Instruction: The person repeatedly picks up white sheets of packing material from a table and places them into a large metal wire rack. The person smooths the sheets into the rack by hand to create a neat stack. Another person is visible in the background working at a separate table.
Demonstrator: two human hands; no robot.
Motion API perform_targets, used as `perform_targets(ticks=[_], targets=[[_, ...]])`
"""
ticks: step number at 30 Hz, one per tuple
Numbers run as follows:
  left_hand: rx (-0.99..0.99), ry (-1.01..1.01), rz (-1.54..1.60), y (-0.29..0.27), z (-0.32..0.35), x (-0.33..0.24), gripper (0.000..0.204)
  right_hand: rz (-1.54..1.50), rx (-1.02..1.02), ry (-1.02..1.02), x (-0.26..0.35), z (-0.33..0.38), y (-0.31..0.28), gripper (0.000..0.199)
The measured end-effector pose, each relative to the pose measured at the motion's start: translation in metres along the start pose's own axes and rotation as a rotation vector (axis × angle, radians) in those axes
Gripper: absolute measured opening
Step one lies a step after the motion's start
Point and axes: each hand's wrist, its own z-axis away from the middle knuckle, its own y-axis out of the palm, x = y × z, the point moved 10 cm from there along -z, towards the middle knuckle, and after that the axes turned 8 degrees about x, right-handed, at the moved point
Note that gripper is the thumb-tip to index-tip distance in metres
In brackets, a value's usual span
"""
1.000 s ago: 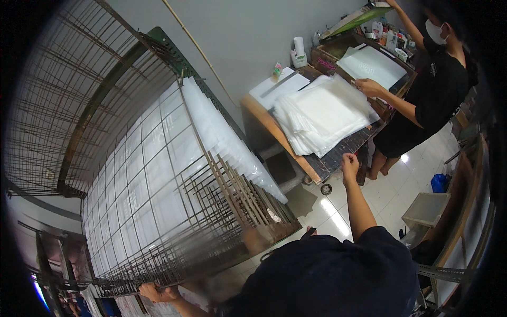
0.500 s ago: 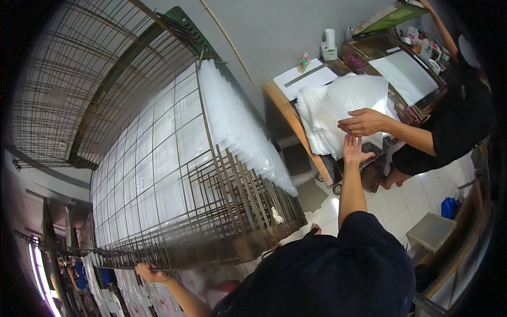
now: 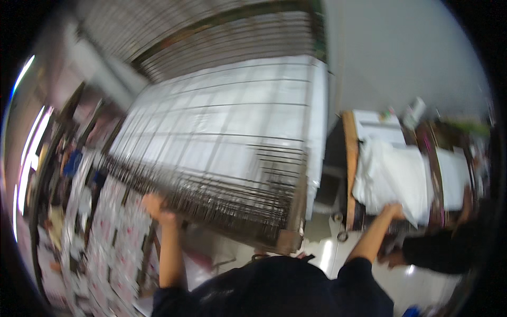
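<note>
My left hand [image 3: 158,206], blurred, is closed round the near left edge of a wire drying rack [image 3: 274,195]. White translucent plastic sheets [image 3: 232,113] lie on the rack's stacked wire shelves, under the top grid. At the right, my right hand [image 3: 392,211] is at the near edge of a white plastic sheet [image 3: 393,177] on top of a loose pile on the work table. Its fingers look pinched on that edge, partly hidden by blur.
A co-worker's dark sleeve [image 3: 443,251] is at the lower right, beside the table [image 3: 349,169]. A white roll [image 3: 414,112] stands at the table's back. Hanging printed bags [image 3: 111,238] fill the lower left. Raised wire shelves [image 3: 222,31] tilt up behind the rack.
My view has swung to the left. My right hand, open with palm up before, is now at the sheet's edge. The co-worker's hand has drawn back from the pile. My left hand stays on the rack.
</note>
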Motion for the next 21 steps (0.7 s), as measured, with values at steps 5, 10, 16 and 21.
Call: perform_targets(ticks=[5,10,16,21], targets=[[0.069,-0.013,0.131,0.01,0.006,0.011,0.067,-0.555,0.129,-0.44,0.091,-0.107,0.031,0.059],[0.076,0.016,0.124,-0.01,-0.006,0.001,0.063,-0.107,0.39,-0.853,0.274,0.077,0.138,0.027],[0.112,-0.002,0.168,-0.014,-0.003,0.009,0.055,0.708,0.775,-1.773,0.42,0.299,0.253,0.042],[-0.132,0.038,0.186,-0.04,0.009,0.06,0.051,0.333,1.658,-1.148,0.428,0.558,0.307,0.055]])
